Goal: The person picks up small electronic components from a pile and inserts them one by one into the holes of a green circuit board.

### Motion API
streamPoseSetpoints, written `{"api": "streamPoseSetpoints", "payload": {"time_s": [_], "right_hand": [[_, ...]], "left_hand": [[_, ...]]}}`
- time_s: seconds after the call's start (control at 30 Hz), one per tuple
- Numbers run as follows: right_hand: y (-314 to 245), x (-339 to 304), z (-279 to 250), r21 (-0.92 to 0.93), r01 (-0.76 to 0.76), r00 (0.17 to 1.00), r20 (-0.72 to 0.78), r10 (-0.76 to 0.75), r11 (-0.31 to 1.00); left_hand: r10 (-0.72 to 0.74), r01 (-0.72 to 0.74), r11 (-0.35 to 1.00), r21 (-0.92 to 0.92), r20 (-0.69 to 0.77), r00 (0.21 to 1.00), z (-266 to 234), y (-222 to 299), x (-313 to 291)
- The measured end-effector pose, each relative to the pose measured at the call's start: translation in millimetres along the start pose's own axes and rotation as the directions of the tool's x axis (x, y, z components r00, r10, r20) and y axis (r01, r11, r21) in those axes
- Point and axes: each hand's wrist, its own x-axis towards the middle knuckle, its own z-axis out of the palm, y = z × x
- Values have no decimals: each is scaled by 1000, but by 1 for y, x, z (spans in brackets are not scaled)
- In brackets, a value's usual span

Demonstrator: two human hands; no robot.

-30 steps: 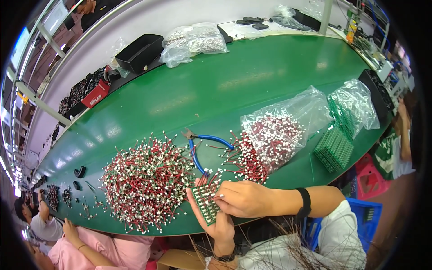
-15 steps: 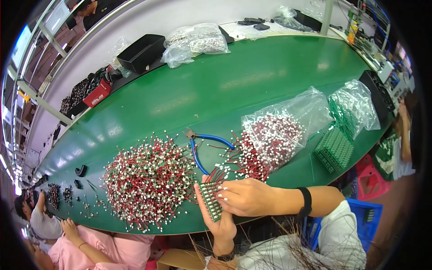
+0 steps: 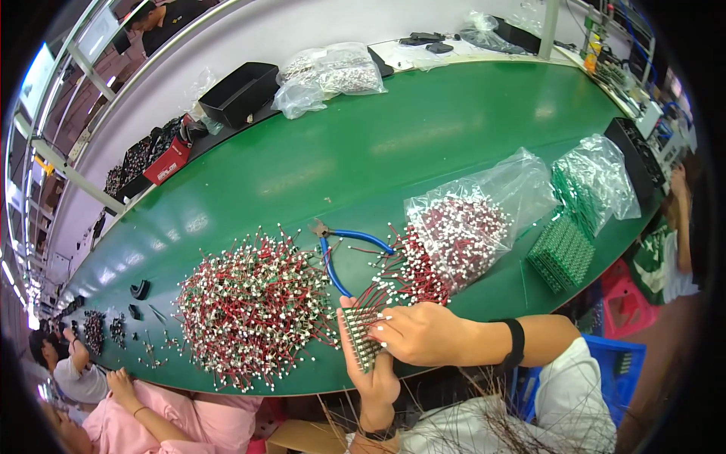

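My left hand [image 3: 372,382] holds a green circuit board panel [image 3: 358,340] tilted up near the table's front edge, fingers along its left side. Rows of small pale connectors cover the panel, and red wires [image 3: 370,296] stick out from its upper part. Over its right side, my right hand [image 3: 423,334] has its fingertips pinched together among the wires. Whatever sits between those fingertips is too small to make out. Just beyond the panel lie blue-handled cutters [image 3: 333,261], their handles spread. To the left is a big heap of red-wired parts with white connectors [image 3: 253,310].
A clear plastic bag [image 3: 469,234] spills red wires with white plugs. Right of it stand stacked green boards [image 3: 561,253] and a crumpled bag [image 3: 601,181]. Black trays [image 3: 240,94] line the far edge. A person in pink [image 3: 174,420] sits close at the left.
The panel and both my hands have shifted very slightly to the right. My right fingertips remain at the panel's right side. The view has moved a little.
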Motion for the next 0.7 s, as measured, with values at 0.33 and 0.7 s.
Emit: {"api": "streamPoseSetpoints", "payload": {"time_s": [0.33,0.7], "right_hand": [[28,17,2,234,-157,944,-250,215,960],[47,10,26,-29,-329,939,92,330,944]], "left_hand": [[-61,-25,965,-261,-317,946,-3,4,9],[-66,-63,955,-290,-416,907,-5,4,6]]}}
